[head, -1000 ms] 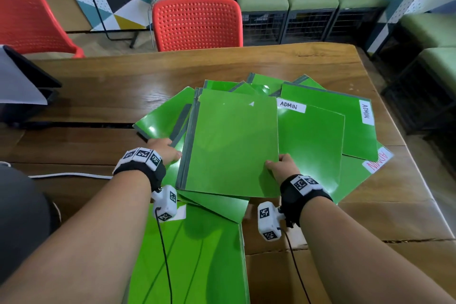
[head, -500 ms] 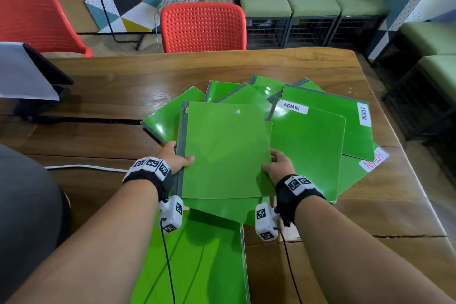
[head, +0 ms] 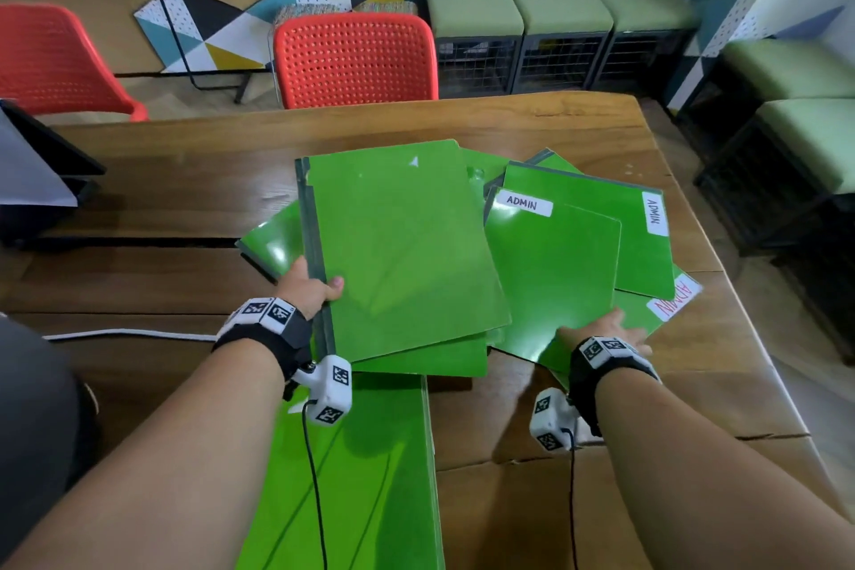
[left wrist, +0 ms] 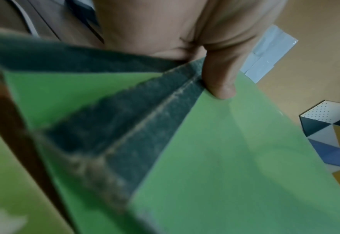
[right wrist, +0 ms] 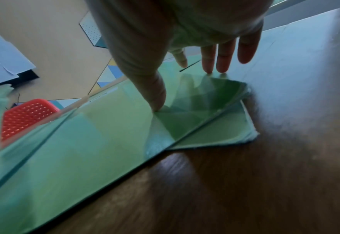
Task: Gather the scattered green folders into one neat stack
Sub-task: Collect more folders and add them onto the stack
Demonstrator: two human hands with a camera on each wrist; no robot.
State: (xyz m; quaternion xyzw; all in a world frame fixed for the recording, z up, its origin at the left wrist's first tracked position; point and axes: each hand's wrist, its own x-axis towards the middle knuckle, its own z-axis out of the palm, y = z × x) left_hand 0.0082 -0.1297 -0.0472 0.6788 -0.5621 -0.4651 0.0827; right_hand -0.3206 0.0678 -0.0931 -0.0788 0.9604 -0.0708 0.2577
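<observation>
The left hand (head: 307,287) pinches the dark spine of a tilted green folder (head: 402,255) — thumb on top — above the scattered folders (head: 587,255) on the desk (head: 185,199), while the right hand (head: 597,333) lies flat on them, fingers (right wrist: 225,58) straight

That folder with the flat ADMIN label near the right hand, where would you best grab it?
Probably by its near corner, coming from the table edge in front. The ADMIN folder lies flat atop others, its near corner overhanging bare table, so the right hand could slip fingers under and pinch.
</observation>
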